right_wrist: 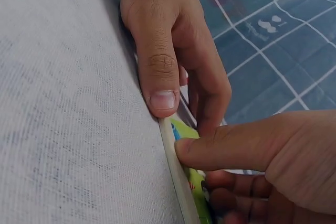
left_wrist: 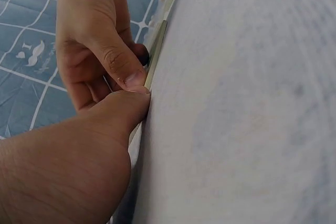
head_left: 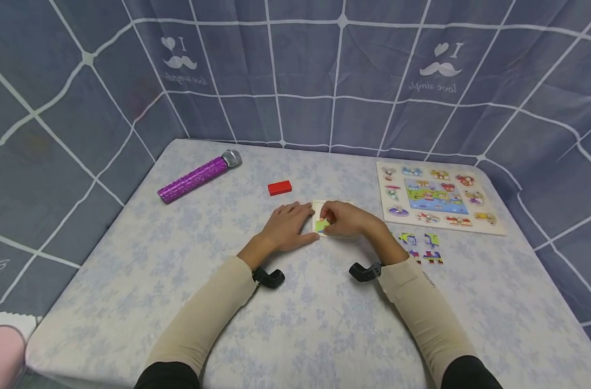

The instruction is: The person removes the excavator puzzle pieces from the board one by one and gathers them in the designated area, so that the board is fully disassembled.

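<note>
A small pale wooden puzzle board (head_left: pixel 318 206) lies flat between both hands, with a green puzzle piece (head_left: pixel 320 226) at its lower left part. My left hand (head_left: pixel 290 226) lies beside the board with fingers extended; its thumb and fingertips touch the left edge. Curled over the board, my right hand (head_left: pixel 347 219) pinches at the green piece between thumb and fingers. In the right wrist view the thumb (right_wrist: pixel 202 153) rests against the green surface at the board's near edge. The right hand hides much of the board.
Several loose puzzle pieces (head_left: pixel 432 248) lie right of the right forearm. Behind them is a larger wooden picture puzzle (head_left: pixel 392 166). A red block (head_left: pixel 279 187) sits beyond the left hand, and a glittery purple microphone (head_left: pixel 198 177) lies at the back left.
</note>
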Tool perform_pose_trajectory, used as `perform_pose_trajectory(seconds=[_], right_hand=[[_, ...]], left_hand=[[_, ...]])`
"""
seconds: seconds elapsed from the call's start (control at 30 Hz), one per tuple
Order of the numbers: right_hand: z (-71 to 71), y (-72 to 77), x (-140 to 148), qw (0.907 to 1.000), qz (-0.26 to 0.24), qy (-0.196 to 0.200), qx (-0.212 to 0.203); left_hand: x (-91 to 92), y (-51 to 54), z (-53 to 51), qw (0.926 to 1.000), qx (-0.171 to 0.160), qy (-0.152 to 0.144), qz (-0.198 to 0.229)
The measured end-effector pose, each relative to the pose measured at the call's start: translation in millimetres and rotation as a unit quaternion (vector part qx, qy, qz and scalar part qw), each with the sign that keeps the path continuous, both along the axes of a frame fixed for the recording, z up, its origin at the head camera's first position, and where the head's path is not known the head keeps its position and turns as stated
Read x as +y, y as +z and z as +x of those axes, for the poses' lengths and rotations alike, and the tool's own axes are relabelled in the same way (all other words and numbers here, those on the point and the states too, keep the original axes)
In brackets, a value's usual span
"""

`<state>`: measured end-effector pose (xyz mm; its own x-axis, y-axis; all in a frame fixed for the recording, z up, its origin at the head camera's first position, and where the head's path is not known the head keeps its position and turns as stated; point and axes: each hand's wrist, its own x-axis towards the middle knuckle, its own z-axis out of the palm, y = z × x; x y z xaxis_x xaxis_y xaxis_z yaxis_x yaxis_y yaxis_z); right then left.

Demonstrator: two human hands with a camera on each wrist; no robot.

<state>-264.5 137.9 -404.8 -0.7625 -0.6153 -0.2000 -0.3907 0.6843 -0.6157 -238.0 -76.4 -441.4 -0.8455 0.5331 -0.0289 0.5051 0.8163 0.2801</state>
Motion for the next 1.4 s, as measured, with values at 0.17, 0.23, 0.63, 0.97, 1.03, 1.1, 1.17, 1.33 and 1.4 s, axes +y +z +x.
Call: perform_pose_trajectory(seconds=[0.17,0.23,0.63,0.97,1.03,1.1,1.17,1.33,1.4], right_hand=[[2.9,2.8,8,0.9990,-0.027,0.037,0.004],[4.9,5.5,11,0.9984,-0.037,0.044,0.003],[5.4,-1.3,12,0.9965,-0.023,0.035,0.073],[2.8,1.1,16,0.9903,-0.011,0.027,0.135],[1.8,5.0,19,0.9885,-0.028,0.023,0.146],[1.6,11.6,23,0.9847,-0.056,0.027,0.163],[3.2,19.7,29,0.9787,-0.080,0.031,0.186],[22.3,38.3,57,0.9656,-0.108,0.033,0.234],[35.5,39.6,73,0.9649,-0.106,0.030,0.238]], left_hand=[[1.0,-1.1,0.6,1.0000,0.002,-0.003,0.001],[1.6,-0.7,0.5,1.0000,0.001,-0.004,0.000],[4.9,-1.2,2.5,1.0000,-0.002,-0.009,-0.002],[5.4,-2.4,2.2,0.9999,-0.003,-0.013,-0.001],[5.0,-2.9,2.2,0.9999,-0.002,-0.011,-0.005],[4.6,-3.2,2.2,0.9999,-0.002,-0.008,-0.008],[4.1,-3.2,2.1,0.9999,-0.002,-0.005,-0.011],[2.6,-0.7,1.9,1.0000,-0.001,0.001,-0.005],[1.2,0.7,1.9,1.0000,-0.001,0.002,-0.005]])
